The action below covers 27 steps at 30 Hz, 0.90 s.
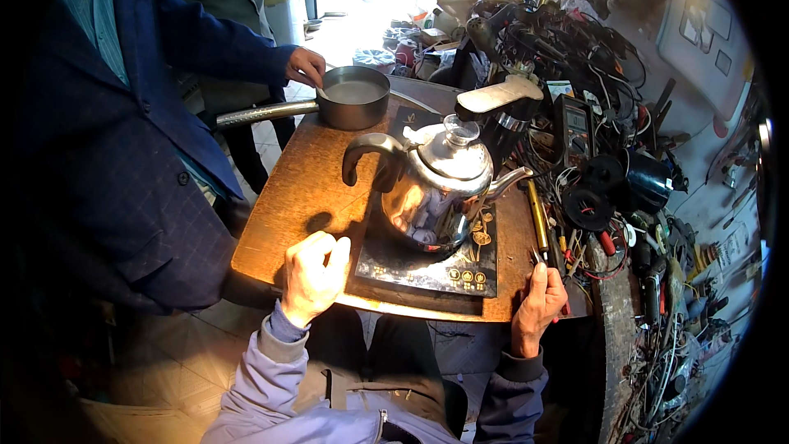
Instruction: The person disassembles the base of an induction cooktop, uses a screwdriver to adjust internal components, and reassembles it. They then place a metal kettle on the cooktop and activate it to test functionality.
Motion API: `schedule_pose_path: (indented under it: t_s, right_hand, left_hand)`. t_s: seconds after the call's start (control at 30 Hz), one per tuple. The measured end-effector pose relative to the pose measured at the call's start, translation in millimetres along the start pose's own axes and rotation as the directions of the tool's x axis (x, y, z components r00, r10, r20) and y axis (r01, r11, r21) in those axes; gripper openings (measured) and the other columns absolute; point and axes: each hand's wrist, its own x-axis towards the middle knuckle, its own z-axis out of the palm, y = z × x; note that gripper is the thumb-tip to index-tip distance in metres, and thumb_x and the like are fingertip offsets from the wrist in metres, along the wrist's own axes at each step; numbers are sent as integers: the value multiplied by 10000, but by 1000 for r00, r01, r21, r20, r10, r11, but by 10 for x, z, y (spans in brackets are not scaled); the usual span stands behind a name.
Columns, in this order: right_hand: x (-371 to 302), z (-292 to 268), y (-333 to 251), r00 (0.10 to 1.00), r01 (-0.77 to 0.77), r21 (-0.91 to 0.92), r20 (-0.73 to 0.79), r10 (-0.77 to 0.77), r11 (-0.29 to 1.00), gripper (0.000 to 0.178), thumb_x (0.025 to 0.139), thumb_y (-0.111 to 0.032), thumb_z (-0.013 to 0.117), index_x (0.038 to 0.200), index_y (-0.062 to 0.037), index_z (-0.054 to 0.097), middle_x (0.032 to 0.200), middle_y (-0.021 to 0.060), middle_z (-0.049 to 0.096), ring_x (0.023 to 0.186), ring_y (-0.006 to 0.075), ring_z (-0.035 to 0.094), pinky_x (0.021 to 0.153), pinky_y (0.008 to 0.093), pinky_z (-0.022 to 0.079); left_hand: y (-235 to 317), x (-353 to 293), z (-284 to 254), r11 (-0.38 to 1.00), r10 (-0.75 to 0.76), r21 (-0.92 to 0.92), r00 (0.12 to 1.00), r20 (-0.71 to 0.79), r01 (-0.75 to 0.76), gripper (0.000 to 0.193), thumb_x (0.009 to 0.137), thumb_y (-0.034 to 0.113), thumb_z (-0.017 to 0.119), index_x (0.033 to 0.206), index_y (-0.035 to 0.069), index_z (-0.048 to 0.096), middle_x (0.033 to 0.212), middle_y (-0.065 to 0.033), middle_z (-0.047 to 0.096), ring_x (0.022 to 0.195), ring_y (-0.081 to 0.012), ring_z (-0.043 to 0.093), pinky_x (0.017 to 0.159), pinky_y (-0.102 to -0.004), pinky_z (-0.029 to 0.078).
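A shiny steel kettle (434, 207) with a black handle and a clear lid knob stands on a black induction cooker (411, 275). My left hand (315, 277) is a loose fist at the table's near edge, left of the cooker; nothing shows in it. At the right of the cooker, my right hand (538, 306) pinches a small, thin dark piece, too small to name. Just beyond those fingers lies a brass-coloured rod-shaped tool (537, 212). Across the table, another person's hand (306, 67) touches the rim of a dark saucepan (355, 102).
The wooden table (283, 197) has a curved left edge, where a person in a dark jacket (140, 131) stands close. Along the right are a multimeter (575, 127), tangled cables (567, 41), a black round part (588, 196) and heaped hand tools. A second person (218, 0) stands behind.
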Motion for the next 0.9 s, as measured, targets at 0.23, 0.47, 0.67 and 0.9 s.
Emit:
schedule_pose_path:
  t_s: [0.23, 0.47, 0.67, 0.9]
  right_hand:
    - [-16, 19, -32, 1000, -22, 39, -13, 23, 999, 385, 1074, -205, 617, 734, -49, 523, 648, -65, 438, 602, 36, 354, 548, 247, 275]
    - [-14, -4, 24, 999, -24, 9, -28, 25, 1000, 379, 1069, -196, 621, 733, -47, 526, 652, -62, 435, 606, 37, 350, 551, 249, 276]
    - [-26, -17, -13, 1000, -12, 30, -25, 12, 999, 374, 1069, -193, 619, 737, -46, 530, 648, -68, 427, 606, 34, 344, 550, 249, 269]
    - [-20, 5, 8, 1000, -11, 32, -21, 12, 999, 369, 1075, -193, 613, 744, -49, 537, 647, -70, 428, 599, 31, 344, 544, 247, 265]
  left_hand:
    - [5, -11, 12, 1000, 1, -2, 1000, -12, -1, 337, 954, 39, 667, 684, -22, 474, 621, -150, 454, 518, -295, 449, 526, -410, 357]
    - [1, -12, 18, 1000, 12, -7, 1000, -16, -12, 333, 956, 49, 668, 687, -25, 485, 623, -159, 471, 520, -312, 467, 525, -410, 364]
    - [9, -14, 22, 1000, 11, -19, 1000, -17, -11, 333, 956, 46, 668, 687, -26, 485, 621, -157, 471, 515, -306, 467, 523, -410, 361]
    - [-10, -20, 16, 1000, 10, -3, 1000, -14, -10, 333, 958, 39, 665, 687, -29, 483, 620, -154, 472, 512, -298, 464, 522, -408, 358]
